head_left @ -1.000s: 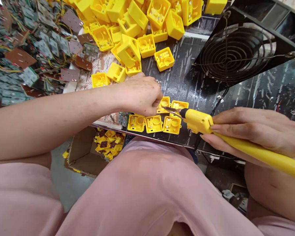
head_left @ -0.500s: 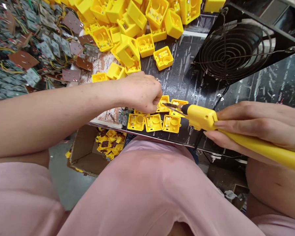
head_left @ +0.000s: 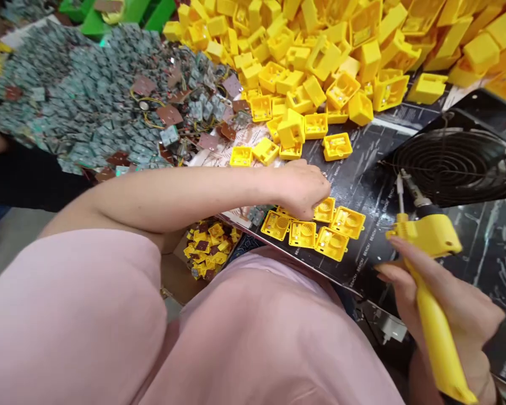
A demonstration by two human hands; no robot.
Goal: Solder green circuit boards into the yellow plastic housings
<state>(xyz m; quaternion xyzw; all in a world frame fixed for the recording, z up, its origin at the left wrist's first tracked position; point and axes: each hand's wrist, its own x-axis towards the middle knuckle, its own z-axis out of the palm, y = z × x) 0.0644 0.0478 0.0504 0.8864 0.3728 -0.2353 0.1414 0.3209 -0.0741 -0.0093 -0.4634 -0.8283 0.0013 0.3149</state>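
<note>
My left hand (head_left: 306,188) is closed over the back of a small group of open yellow plastic cases (head_left: 331,243) near the table's front edge. Its fingertips are hidden, so I cannot tell what they pinch. Metal contacts and round speaker grilles show inside the cases. On the right, my right hand (head_left: 451,309) is wrapped around a yellow soldering iron (head_left: 432,236) with a thin feed tube beside its tip. That tip points up and away from me, in front of the black fan (head_left: 447,160), apart from the cases.
A large heap of yellow housings (head_left: 299,62) lies at the back, beside a spread of wired circuit boards (head_left: 101,95). Green bins (head_left: 130,17) stand behind. Below the table edge, a cardboard box (head_left: 179,273) holds yellow parts. Another person's black sleeve (head_left: 25,174) shows at left.
My right hand has drawn the soldering iron away from the cases, turning its tip up toward the fan. My left hand stays over the cases. The view has swung, showing more of the heaps.
</note>
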